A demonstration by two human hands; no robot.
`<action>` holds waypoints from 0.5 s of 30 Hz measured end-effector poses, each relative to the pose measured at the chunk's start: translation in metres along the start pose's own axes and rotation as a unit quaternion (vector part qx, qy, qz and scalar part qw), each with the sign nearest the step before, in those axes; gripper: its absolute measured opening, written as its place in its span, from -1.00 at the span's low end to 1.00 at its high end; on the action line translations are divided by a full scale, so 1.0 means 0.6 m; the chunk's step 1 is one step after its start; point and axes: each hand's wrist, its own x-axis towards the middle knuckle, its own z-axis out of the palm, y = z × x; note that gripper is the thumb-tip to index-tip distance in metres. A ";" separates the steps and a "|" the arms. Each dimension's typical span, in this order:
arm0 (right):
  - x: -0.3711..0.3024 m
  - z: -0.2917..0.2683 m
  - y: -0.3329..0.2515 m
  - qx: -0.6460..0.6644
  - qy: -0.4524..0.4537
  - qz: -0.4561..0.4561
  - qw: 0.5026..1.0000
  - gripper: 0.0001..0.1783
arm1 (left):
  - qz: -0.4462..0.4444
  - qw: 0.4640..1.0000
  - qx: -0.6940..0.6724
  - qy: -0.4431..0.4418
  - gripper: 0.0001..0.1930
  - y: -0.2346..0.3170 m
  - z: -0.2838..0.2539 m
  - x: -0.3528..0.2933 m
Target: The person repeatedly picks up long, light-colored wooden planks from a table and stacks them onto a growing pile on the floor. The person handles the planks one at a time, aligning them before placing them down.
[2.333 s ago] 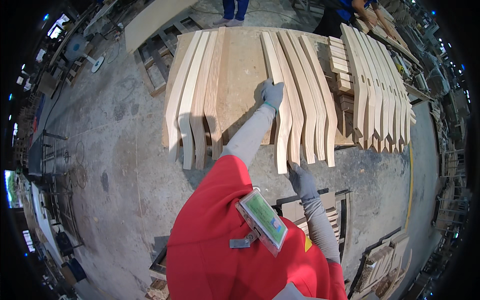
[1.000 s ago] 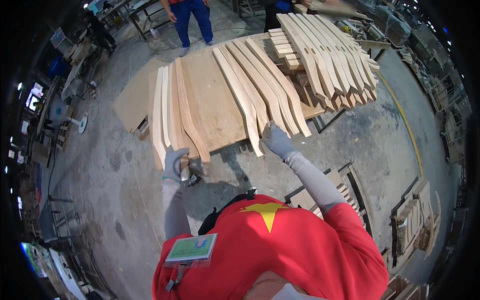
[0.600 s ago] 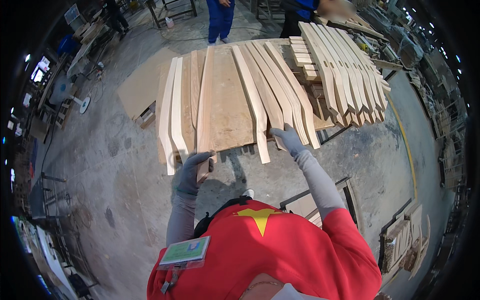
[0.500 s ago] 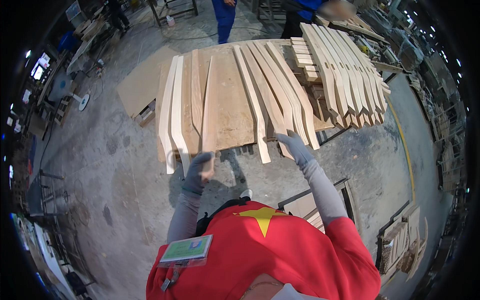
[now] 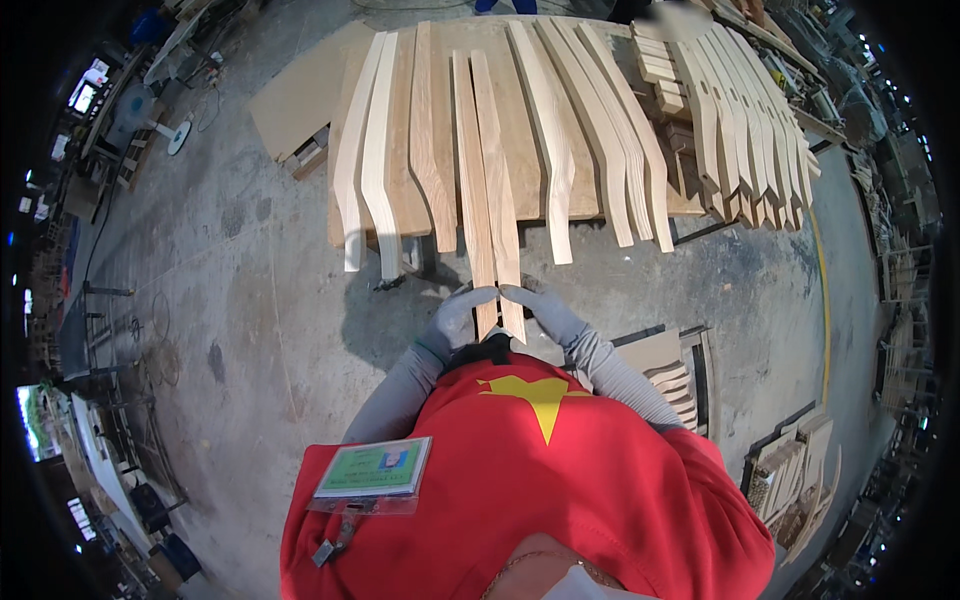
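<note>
Both grey-gloved hands are close together in front of my body, at the near ends of two long wooden slats. My left hand (image 5: 458,316) is closed on the end of the left slat (image 5: 474,190). My right hand (image 5: 546,312) grips the end of the right slat (image 5: 498,170). The two slats lie side by side, pointing away from me, a narrow gap between them near my hands. Their far parts rest on the worktable (image 5: 440,90), and their near ends stick out past its edge. My fingers' undersides are hidden.
Pale bent slats (image 5: 375,150) lie left of the held pair, beside a browner slat (image 5: 428,130). Several more bent slats (image 5: 600,130) lie to the right. A stack of slotted wooden pieces (image 5: 745,120) stands at the far right. A rack with wood (image 5: 670,375) is on the floor.
My hands have come together toward my body. The right slat has moved left beside the left one, and both near ends now reach closer to me. The view has shifted nearer the table.
</note>
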 end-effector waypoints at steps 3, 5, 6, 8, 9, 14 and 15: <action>-0.004 -0.010 -0.006 -0.115 0.015 -0.014 0.993 -0.44 | -0.034 0.994 -0.077 -0.068 -0.67 0.009 0.021 -0.016; -0.005 -0.007 -0.003 0.040 -0.018 0.041 0.998 -0.46 | 0.106 0.913 0.387 -0.070 -0.64 0.018 0.029 -0.028; -0.001 -0.007 -0.001 0.115 -0.041 0.066 0.990 -0.47 | 0.036 0.984 0.118 -0.127 -0.62 0.018 0.028 -0.026; 0.004 0.000 0.013 0.214 -0.110 0.049 0.969 -0.52 | -0.040 0.987 -0.118 -0.106 -0.62 0.008 0.027 -0.029; -0.001 0.003 0.008 0.222 -0.111 0.040 0.968 -0.53 | -0.028 0.994 -0.080 -0.067 -0.63 0.006 0.037 -0.030; -0.034 -0.014 -0.004 0.188 -0.067 0.014 0.980 -0.56 | 0.089 0.983 0.147 -0.061 -0.69 0.008 0.071 -0.057; -0.036 -0.015 -0.007 0.205 -0.060 0.041 0.976 -0.57 | 0.042 0.987 0.150 -0.027 -0.70 0.014 0.069 -0.054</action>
